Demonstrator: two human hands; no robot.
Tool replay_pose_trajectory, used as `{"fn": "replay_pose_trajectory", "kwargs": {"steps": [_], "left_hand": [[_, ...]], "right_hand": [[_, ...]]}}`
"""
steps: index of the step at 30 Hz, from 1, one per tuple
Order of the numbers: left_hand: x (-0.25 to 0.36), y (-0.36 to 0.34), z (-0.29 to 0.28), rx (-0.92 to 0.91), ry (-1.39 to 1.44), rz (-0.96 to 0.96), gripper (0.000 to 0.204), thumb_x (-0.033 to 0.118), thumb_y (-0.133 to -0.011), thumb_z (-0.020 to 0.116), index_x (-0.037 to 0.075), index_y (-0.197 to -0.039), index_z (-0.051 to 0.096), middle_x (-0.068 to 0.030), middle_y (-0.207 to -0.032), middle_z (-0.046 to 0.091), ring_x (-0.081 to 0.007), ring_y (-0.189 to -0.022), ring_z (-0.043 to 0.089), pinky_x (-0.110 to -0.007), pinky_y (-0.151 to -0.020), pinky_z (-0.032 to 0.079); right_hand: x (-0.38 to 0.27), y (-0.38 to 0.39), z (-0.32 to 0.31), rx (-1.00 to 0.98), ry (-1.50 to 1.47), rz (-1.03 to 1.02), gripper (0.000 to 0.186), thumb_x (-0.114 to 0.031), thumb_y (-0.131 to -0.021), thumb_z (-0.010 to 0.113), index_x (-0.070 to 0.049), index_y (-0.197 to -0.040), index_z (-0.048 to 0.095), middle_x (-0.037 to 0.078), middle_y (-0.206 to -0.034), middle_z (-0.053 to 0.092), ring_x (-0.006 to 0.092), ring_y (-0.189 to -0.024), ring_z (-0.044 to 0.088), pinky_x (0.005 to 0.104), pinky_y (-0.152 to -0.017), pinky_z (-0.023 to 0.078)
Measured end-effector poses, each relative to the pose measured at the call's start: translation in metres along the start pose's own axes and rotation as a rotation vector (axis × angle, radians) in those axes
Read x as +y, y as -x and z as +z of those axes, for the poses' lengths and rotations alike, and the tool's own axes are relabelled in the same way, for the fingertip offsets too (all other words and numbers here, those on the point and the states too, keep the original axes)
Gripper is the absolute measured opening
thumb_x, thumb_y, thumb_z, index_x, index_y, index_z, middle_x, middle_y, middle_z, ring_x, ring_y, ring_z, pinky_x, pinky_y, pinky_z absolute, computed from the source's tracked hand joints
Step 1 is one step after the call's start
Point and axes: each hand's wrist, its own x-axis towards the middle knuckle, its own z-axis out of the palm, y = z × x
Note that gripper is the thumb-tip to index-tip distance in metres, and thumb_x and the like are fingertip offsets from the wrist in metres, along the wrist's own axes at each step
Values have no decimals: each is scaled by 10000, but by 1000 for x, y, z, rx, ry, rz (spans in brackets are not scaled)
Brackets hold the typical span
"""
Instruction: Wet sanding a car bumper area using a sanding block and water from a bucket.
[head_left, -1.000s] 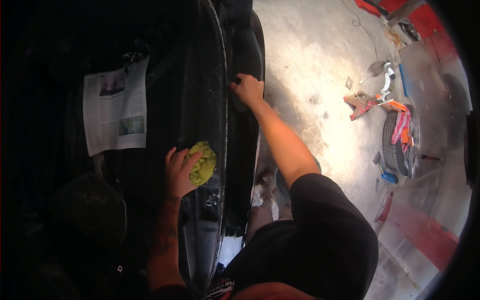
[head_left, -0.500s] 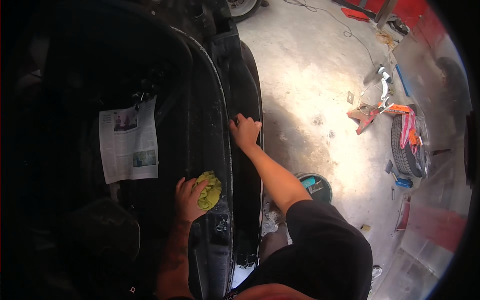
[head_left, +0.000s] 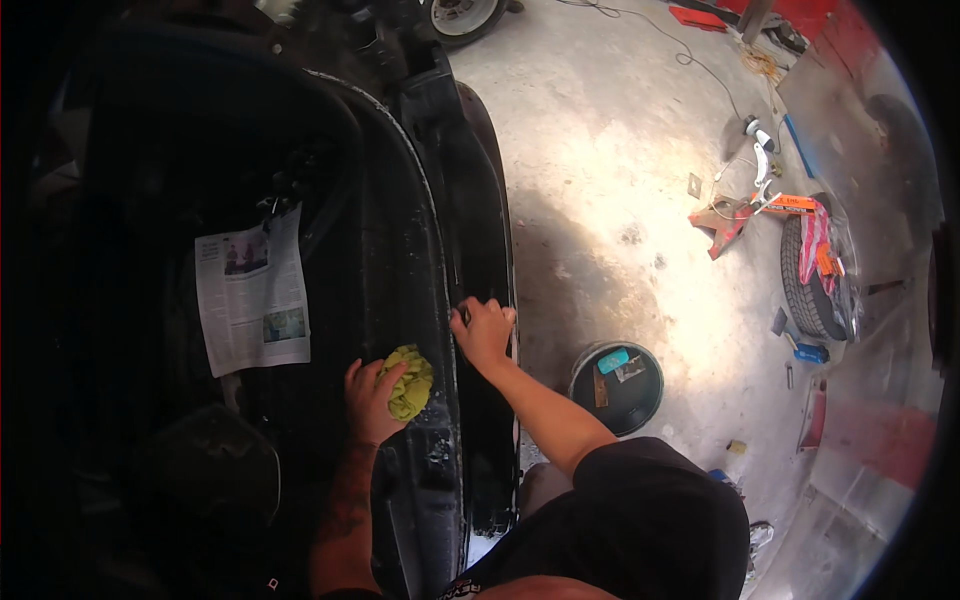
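Observation:
A crumpled yellow-green cloth [head_left: 409,386] is gripped in my left hand [head_left: 374,402], which rests on the dark car body [head_left: 405,300] just inside its pale, scuffed edge. My right hand [head_left: 484,334] is over the long black panel [head_left: 484,220] that runs alongside that edge. Its fingers are curled down against the panel, and whatever they may hold is hidden beneath them. A sheet of newspaper [head_left: 255,330] lies in the shadowed hollow to the left of my hands.
On the concrete floor to my right stands a black bucket [head_left: 655,392] with a turquoise block [head_left: 612,361] on it. Further right are a red stand [head_left: 722,228], a white lamp [head_left: 762,135], a tyre [head_left: 800,285] and a blue tool [head_left: 810,353]. A wheel [head_left: 465,15] is at the far end.
My right hand has slid along the black panel toward me. The left hand stays with the cloth at about the same spot. The view has shifted slightly, showing more of the bucket.

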Motion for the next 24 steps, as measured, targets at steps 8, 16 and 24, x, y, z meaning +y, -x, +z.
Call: {"fn": "replay_pose_trajectory", "kwargs": {"steps": [8,16,24], "left_hand": [[6,6,-8,-16,5,-54,710,240,-582,892,172,-1243,640,-110,-1168,584,-302,-1097,587,-538,-1095,359],[5,8,-6,-18,46,-52,725,201,-566,890,193,-1250,649,-112,-1166,580,-293,-1119,584,-536,-1118,340],[-1,2,-5,-6,34,-18,729,228,-580,890,161,-1260,634,-108,-1174,578,-297,-1127,576,-535,-1104,341]], "right_hand": [[-2,-9,5,43,-14,-36,127,-221,-789,772,-131,-839,698,42,-668,598,252,-768,578,413,-765,339],[7,11,5,-22,-2,-18,176,-276,-821,753,-122,-882,693,65,-695,588,252,-790,577,413,-799,337],[10,1,5,22,-18,-59,180,-296,-799,770,-140,-853,699,34,-684,604,248,-779,584,418,-787,356]]}}
